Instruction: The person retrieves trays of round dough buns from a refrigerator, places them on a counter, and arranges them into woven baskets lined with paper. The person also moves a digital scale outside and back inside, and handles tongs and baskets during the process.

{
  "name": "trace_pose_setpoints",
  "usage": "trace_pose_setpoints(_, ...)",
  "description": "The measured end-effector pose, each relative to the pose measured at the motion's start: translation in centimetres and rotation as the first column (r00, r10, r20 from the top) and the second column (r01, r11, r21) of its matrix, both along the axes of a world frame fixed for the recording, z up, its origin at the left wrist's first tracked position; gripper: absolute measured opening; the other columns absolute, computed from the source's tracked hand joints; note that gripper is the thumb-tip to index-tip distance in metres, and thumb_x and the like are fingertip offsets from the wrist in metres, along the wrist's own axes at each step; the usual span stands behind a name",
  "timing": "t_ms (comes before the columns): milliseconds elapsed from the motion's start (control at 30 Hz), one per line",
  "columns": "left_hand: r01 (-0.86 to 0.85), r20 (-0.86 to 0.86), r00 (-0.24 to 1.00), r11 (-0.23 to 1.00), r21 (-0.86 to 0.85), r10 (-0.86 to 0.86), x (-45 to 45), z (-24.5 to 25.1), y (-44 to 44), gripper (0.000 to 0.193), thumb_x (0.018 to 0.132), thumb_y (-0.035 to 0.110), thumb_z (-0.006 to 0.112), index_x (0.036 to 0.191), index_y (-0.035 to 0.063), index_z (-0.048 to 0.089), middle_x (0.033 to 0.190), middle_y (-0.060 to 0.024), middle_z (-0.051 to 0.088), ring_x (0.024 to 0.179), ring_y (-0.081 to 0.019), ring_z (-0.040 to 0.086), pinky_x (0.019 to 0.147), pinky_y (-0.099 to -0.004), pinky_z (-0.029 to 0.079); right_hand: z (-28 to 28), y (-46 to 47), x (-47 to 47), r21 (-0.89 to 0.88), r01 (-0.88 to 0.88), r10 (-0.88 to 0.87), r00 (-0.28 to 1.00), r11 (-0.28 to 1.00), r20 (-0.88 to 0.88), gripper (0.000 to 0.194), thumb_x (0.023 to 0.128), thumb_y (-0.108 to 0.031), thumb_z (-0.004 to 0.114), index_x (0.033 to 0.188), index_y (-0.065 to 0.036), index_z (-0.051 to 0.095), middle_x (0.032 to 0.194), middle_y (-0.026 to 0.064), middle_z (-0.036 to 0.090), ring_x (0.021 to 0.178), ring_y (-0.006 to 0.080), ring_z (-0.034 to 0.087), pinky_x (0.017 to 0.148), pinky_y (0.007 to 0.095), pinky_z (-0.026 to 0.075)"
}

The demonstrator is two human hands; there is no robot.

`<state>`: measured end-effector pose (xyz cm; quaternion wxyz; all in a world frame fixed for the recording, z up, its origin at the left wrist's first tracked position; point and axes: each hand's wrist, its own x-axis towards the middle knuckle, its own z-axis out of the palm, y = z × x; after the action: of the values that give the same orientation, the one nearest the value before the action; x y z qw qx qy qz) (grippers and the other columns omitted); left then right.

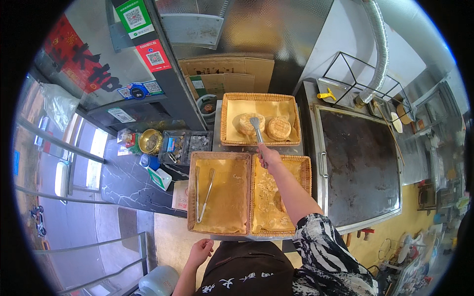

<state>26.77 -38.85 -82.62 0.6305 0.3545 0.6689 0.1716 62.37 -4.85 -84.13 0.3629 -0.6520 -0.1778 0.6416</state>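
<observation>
My right hand [269,158] grips a pair of metal tongs [258,134], whose tip lies over the left group of round flatbreads [249,124] in the back wicker basket [224,120]. Another round flatbread [279,128] rests on its right. My left hand [203,250], fingers curled, hangs in front of the near left basket [190,192] and holds nothing that I can see. Inside that basket, on brown paper, lies a second pair of metal tongs [203,198]. The near right basket [308,177] holds pastry flakes [267,184] and a flatbread partly hidden by my forearm.
A dark flat griddle [359,166] with a metal rim stands on the right. To the left, a marble-patterned counter [129,177] bears a golden bowl [150,141] and a coin tray [185,146]. Flattened cardboard [237,70] leans behind the baskets. A large plastic bottle [159,281] stands low at left.
</observation>
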Motion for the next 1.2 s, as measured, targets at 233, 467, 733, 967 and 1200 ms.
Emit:
trace_pose_setpoints(233, 0.092, 0.014, 0.996, 0.995, 0.028, -0.092, 0.3, -1.0, 1.3, 0.034, 0.104, 0.030, 0.064, 0.108, -0.0032, 0.069, 0.077, -0.0065, 0.068, 0.063, -0.0117, 0.063, 0.059, -0.0272, 0.052, 4.9, -2.9, 3.7, -0.062, -0.111, 0.106, 0.991, 0.992, -0.082, 0.052, 0.099, -0.054, 0.066, 0.099, -0.003, 0.063, 0.070, -0.0006, 0.053, 0.049, 0.0095, 0.047, 0.044, 0.0265, 0.039)
trace_pose_setpoints(467, 0.225, 0.016, 0.974, 0.969, 0.098, -0.227, 2.0, -2.1, 4.2, 0.035, 0.105, 0.032, 0.063, 0.111, -0.0025, 0.068, 0.080, -0.0077, 0.069, 0.068, -0.0146, 0.066, 0.061, -0.0312, 0.055, 12.2, -14.2, 10.4, -0.014, -0.189, 0.189, 0.981, 0.982, -0.047, 0.059, 0.101, -0.059, 0.060, 0.111, -0.001, 0.066, 0.069, -0.0014, 0.054, 0.046, 0.0078, 0.046, 0.042, 0.0243, 0.037)
trace_pose_setpoints(733, 0.370, -0.038, 0.929, 0.923, 0.106, -0.368, 3.1, -1.9, 5.4, 0.039, 0.103, 0.038, 0.064, 0.112, 0.0005, 0.069, 0.077, -0.0060, 0.069, 0.067, -0.0129, 0.065, 0.061, -0.0303, 0.052, 8.3, -36.8, 7.2, -0.224, -0.185, 0.165, 0.981, 0.957, -0.103, 0.061, 0.106, -0.061, 0.047, 0.123, -0.005, 0.067, 0.066, -0.0022, 0.052, 0.048, 0.0088, 0.045, 0.045, 0.0260, 0.037)
trace_pose_setpoints(967, 0.484, -0.107, 0.873, 0.872, 0.079, -0.475, 3.6, -1.3, 5.7, 0.039, 0.101, 0.038, 0.064, 0.112, 0.0002, 0.070, 0.079, -0.0088, 0.071, 0.073, -0.0173, 0.071, 0.070, -0.0328, 0.054, 1.3, -42.5, 3.5, -0.183, 0.124, -0.163, 0.963, 0.975, -0.215, 0.061, 0.109, -0.058, 0.039, 0.129, -0.004, 0.060, 0.071, -0.0028, 0.049, 0.051, 0.0091, 0.043, 0.044, 0.0262, 0.034)
trace_pose_setpoints(1200, 0.491, -0.098, 0.871, 0.858, 0.149, -0.481, 3.4, -0.9, 5.1, 0.038, 0.102, 0.036, 0.063, 0.106, -0.0010, 0.071, 0.079, -0.0108, 0.071, 0.073, -0.0201, 0.071, 0.072, -0.0353, 0.054, -1.9, -41.2, 1.0, -0.188, 0.210, -0.260, 0.917, 0.960, -0.303, 0.062, 0.107, -0.062, 0.043, 0.133, -0.007, 0.056, 0.073, -0.0009, 0.047, 0.053, 0.0106, 0.043, 0.049, 0.0284, 0.037)
